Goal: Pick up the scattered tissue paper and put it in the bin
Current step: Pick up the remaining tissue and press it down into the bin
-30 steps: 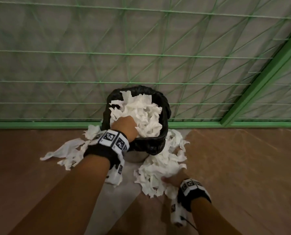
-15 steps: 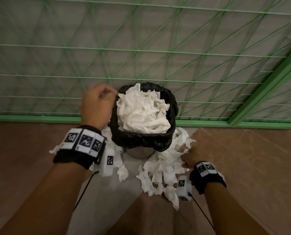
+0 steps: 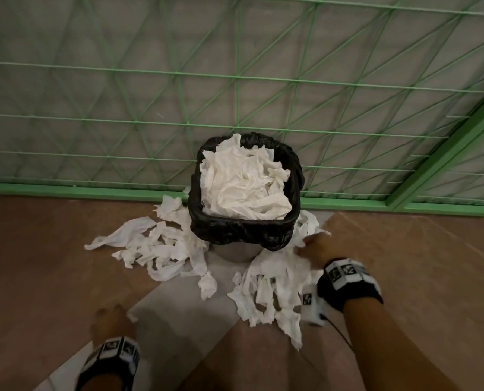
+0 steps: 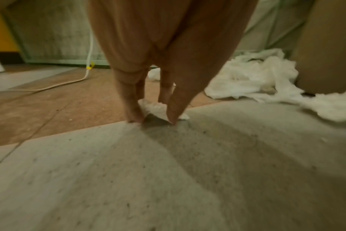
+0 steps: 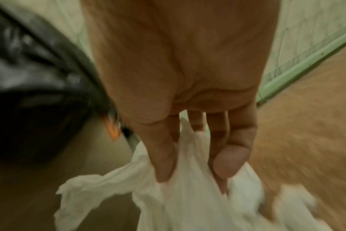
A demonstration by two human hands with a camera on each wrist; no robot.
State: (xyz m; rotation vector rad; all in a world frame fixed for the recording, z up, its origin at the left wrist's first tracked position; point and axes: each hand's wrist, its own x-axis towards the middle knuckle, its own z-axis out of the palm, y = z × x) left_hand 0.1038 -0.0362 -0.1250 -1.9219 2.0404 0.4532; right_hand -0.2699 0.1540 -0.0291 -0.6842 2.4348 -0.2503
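Note:
A bin (image 3: 245,231) lined with a black bag stands against the green fence, heaped with white tissue (image 3: 243,184). Torn tissue lies on the floor in a left pile (image 3: 161,246) and a right pile (image 3: 274,289), with a loose wad (image 3: 207,285) between them. My left hand (image 3: 111,318) is down at the near left; in the left wrist view its thumb and fingertips (image 4: 173,115) touch the floor and pinch a small tissue scrap (image 4: 155,108). My right hand (image 3: 309,248) is at the bin's right side, gripping tissue of the right pile (image 5: 188,200).
A green wire-mesh fence (image 3: 235,80) with a green bottom rail (image 3: 66,190) runs behind the bin. The floor is brown boards with a grey strip (image 3: 173,328) in the middle. A white cable (image 4: 69,81) lies on the floor to the left.
My left hand left the bin, passed its left rim, and dropped to the near floor onto a scrap. My right hand slid up the right pile toward the bin and gathers tissue.

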